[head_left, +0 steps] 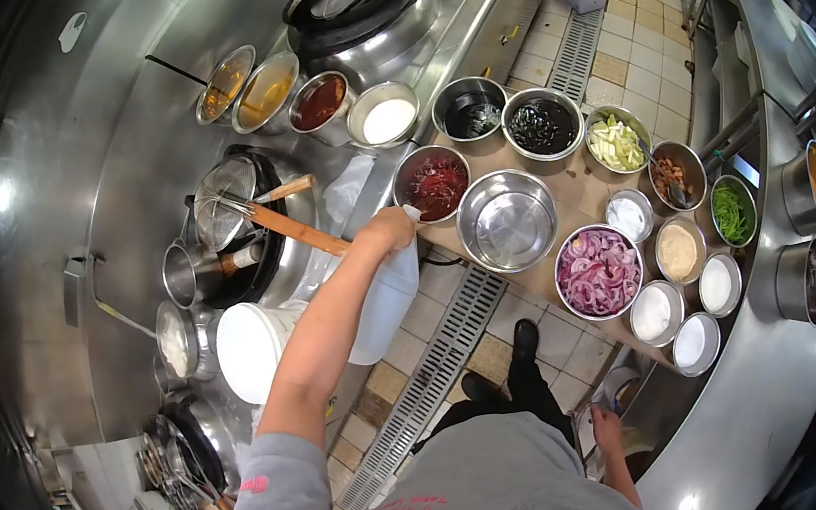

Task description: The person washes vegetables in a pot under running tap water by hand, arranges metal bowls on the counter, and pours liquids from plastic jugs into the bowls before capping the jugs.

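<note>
Just right of the white tub (249, 342), the left hand (388, 231) closes round the top of the translucent jug (385, 303) — best held firmly, wrist steady, so its neck doesn't knock the bowl of dark red sauce (433, 182). Further right, a steel bowl (508, 220) sits on the tabletop (577, 193). The right hand (607, 431) is lower, beside a pale item (612, 388) — whether it pinches that, I can't tell.

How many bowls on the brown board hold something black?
2, side by side at the far end of the brown board: the left bowl and the right bowl. No others seem hidden.
</note>
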A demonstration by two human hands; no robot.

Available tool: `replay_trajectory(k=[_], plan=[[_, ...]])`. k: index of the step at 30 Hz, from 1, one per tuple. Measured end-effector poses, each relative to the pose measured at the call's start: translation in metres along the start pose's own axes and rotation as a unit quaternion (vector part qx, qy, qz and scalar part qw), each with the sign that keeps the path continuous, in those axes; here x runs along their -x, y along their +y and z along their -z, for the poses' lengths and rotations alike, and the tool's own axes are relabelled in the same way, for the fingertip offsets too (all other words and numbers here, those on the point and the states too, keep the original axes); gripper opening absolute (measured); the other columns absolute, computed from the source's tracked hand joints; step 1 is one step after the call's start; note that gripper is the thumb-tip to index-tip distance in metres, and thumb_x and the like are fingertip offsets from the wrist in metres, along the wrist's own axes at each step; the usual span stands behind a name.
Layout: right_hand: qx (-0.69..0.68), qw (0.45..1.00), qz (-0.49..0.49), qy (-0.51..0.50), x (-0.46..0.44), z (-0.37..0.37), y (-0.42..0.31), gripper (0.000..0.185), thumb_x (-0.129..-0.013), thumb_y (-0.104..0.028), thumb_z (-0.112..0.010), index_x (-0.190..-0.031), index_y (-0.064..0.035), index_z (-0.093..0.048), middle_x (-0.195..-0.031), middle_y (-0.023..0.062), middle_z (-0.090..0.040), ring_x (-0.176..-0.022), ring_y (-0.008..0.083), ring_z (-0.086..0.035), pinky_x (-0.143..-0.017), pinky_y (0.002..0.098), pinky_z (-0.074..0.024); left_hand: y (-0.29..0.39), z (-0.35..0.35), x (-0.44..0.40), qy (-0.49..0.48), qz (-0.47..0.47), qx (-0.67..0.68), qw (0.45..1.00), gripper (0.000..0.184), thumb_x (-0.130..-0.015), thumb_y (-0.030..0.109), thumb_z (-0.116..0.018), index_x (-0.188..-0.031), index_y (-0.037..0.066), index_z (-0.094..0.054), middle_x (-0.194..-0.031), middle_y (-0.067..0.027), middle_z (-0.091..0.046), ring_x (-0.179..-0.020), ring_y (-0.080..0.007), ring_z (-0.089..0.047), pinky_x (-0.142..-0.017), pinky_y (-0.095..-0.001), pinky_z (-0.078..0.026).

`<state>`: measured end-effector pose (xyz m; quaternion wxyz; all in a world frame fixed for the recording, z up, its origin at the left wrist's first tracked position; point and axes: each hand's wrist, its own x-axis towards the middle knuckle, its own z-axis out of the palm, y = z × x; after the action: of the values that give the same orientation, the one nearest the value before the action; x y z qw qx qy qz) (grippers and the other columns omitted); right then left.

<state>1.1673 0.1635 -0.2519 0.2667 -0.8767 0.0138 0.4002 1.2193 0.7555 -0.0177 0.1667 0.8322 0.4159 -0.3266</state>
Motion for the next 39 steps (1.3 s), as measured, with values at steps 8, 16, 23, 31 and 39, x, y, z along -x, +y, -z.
replay_trajectory(k=[8,16,23,31,39], plan=[[0.028,0.999,0.012,-0.039,-0.015,0.001,-0.013,0.052,-0.088,-0.047,-0.053,-0.087,0.0028,-0.070,-0.079,0.0220,-0.067,-0.082,0.0347,-0.067,-0.077,0.0412,-0.0483,-0.015,-0.017,-0.017,0.021,-0.044,0.014,0.999,0.047,-0.097,0.034,-0.049,-0.095,-0.010,-0.062,-0.083,-0.0247,-0.066,-0.056,-0.0320,-0.066,-0.046,-0.0420,-0.051],[0.056,0.993,0.099,-0.027,-0.004,0.009,-0.087,0.047,-0.088,-0.043,-0.059,-0.095,0.0036,-0.067,-0.082,0.0238,-0.066,-0.083,0.0389,-0.065,-0.073,0.0435,-0.0486,-0.046,-0.036,0.047,0.252,-0.095,0.174,0.947,0.037,-0.099,0.026,-0.047,-0.099,-0.008,-0.060,-0.090,-0.0326,-0.064,-0.092,-0.0479,-0.061,-0.078,-0.0518,-0.049],[-0.080,0.919,0.355,-0.154,0.041,-0.017,-0.220,0.038,-0.084,-0.018,-0.073,-0.116,-0.0007,-0.061,-0.081,0.0096,-0.064,-0.068,0.0164,-0.057,-0.063,0.0288,-0.0480,-0.091,-0.119,0.179,0.286,-0.092,0.316,0.900,0.026,-0.098,0.023,-0.051,-0.099,-0.004,-0.051,-0.081,-0.0323,-0.061,-0.082,-0.0507,-0.060,-0.068,-0.0519,-0.047],[-0.079,0.680,0.642,-0.346,0.225,-0.112,-0.324,0.042,-0.080,-0.005,-0.073,-0.120,-0.0018,-0.061,-0.121,0.0139,-0.062,-0.077,0.0141,-0.061,-0.068,0.0264,-0.0514,-0.181,-0.281,0.357,0.266,-0.052,0.311,0.911,0.029,-0.096,0.028,-0.055,-0.097,-0.001,-0.053,-0.073,-0.0290,-0.061,-0.073,-0.0475,-0.061,-0.063,-0.0520,-0.047],[0.130,0.405,0.726,-0.541,0.372,-0.230,-0.266,0.038,-0.080,-0.004,-0.070,-0.117,-0.0064,-0.063,-0.119,0.0149,-0.063,-0.102,0.0353,-0.061,-0.088,0.0405,-0.0500,-0.257,-0.431,0.537,0.284,0.040,0.371,0.883,0.034,-0.096,0.034,-0.055,-0.097,0.000,-0.054,-0.070,-0.0255,-0.063,-0.066,-0.0451,-0.062,-0.060,-0.0515,-0.048]])
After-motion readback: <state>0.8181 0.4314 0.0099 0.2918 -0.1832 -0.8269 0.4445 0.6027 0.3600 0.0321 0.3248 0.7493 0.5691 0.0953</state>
